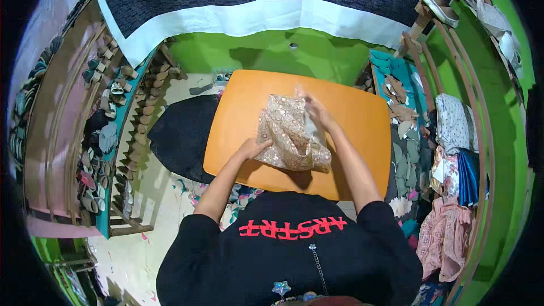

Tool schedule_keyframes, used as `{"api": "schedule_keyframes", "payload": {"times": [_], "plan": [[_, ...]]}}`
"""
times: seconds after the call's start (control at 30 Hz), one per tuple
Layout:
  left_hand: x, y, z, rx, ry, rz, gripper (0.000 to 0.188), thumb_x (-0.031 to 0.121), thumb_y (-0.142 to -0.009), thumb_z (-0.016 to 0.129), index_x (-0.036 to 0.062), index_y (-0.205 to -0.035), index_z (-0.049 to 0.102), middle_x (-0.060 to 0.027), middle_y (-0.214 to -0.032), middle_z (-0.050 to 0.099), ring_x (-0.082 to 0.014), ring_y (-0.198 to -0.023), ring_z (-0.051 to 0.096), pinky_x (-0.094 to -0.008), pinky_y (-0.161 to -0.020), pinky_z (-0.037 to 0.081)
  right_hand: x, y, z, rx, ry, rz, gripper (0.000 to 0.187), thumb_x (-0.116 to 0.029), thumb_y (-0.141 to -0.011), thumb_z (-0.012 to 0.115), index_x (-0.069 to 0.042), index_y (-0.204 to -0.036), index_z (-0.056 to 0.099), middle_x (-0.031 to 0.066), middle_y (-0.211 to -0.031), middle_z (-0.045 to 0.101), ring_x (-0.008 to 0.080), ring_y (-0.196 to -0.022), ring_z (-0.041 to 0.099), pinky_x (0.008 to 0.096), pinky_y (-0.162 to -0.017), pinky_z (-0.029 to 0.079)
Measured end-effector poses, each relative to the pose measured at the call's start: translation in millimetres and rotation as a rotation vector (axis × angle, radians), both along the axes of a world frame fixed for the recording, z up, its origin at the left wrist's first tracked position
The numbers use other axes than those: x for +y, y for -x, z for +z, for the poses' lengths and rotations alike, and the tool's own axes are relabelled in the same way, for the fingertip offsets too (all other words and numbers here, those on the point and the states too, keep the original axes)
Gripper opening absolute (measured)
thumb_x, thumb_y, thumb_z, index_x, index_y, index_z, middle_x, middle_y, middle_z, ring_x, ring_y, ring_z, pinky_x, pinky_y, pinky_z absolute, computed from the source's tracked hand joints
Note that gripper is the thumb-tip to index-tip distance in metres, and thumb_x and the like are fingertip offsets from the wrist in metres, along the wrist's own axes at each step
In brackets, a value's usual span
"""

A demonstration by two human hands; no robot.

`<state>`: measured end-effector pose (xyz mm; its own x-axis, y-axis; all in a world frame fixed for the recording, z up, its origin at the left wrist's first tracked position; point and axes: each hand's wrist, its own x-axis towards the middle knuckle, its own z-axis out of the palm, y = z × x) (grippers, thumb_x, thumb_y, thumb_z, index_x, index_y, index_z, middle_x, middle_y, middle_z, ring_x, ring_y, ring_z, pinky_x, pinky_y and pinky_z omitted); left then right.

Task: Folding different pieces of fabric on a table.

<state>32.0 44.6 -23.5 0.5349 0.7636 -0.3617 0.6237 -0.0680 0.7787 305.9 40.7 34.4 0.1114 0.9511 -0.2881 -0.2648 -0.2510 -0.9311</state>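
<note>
A beige-gold patterned fabric (283, 127), loosely folded with a raised fold at its near side, lies on the orange tabletop (357, 136) before me. My left hand (253, 148) grips its left edge, thumb on top and the other fingers mostly hidden. At the fabric's upper right edge is my right hand (319, 113), its fingers smeared by motion, so their hold cannot be made out. A pale strip of the fabric shows between the cloth and that hand.
Shoe forms and shoes fill a rack (113, 141) on the left. A black oval surface (178, 139) adjoins the table. Folded cloths (450, 119) and pink lace (447, 235) hang along the right rail. Scraps litter the floor. A dark cloth with white borders (340, 8) hangs ahead.
</note>
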Motion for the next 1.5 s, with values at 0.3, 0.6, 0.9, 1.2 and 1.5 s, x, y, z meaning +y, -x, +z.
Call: {"api": "schedule_keyframes", "payload": {"times": [0.3,0.6,0.9,1.2,1.5], "plan": [[8.8,-4.2,-21.9,0.015,0.023,0.085,0.071,0.064,-0.07,0.041,0.0,-0.097,0.057,-0.0223,-0.091,0.058,-0.0328,-0.088,0.055,-0.0355,-0.078,0.041,5.1,6.6,-17.7,-0.19,-0.03,0.364,0.044,-0.045,-0.08,0.045,-0.007,-0.102,0.047,0.0026,-0.09,0.05,0.011,-0.077,0.044,0.0252,-0.069,0.038],[5.4,-47.6,23.8,0.434,0.084,0.308,0.088,0.074,-0.058,0.044,-0.0071,-0.089,0.059,-0.0274,-0.094,0.055,-0.034,-0.093,0.054,-0.0379,-0.079,0.041,-28.6,11.6,-27.9,-0.481,-0.248,0.148,0.091,-0.026,-0.066,0.069,-0.004,-0.132,0.01,0.0155,-0.124,0.032,0.027,-0.109,0.038,0.0341,-0.087,0.035],[-44.0,-85.5,46.9,0.182,-0.611,0.738,0.062,0.051,-0.063,0.06,0.0048,-0.103,0.053,-0.0228,-0.122,0.033,-0.0374,-0.112,0.034,-0.0492,-0.086,0.03,-7.2,-7.4,-9.1,-0.658,-0.167,-0.205,0.039,-0.026,-0.076,0.059,0.005,-0.098,0.05,0.0149,-0.084,0.059,0.0245,-0.081,0.057,0.0341,-0.071,0.043],[-35.8,-130.1,37.4,0.277,-0.849,0.206,0.076,0.068,-0.057,0.052,0.0365,-0.123,0.036,-0.0158,-0.135,0.018,-0.0472,-0.122,0.005,-0.0697,-0.085,0.003,-2.0,-33.2,-42.0,-0.61,0.199,-0.314,0.056,-0.038,-0.074,0.055,0.001,-0.111,0.04,0.0212,-0.104,0.05,0.0338,-0.099,0.047,0.0382,-0.084,0.037],[-18.7,-138.7,23.6,0.536,-0.7,0.069,0.072,0.064,-0.062,0.05,0.0376,-0.126,0.029,-0.0146,-0.138,0.005,-0.0545,-0.118,-0.006,-0.0721,-0.081,-0.005,-40.0,33.6,15.8,-1.347,0.101,-0.058,0.073,-0.036,-0.076,0.052,-0.01,-0.132,0.013,0.0251,-0.133,0.007,0.0438,-0.119,0.017,0.0498,-0.096,0.019]]}}
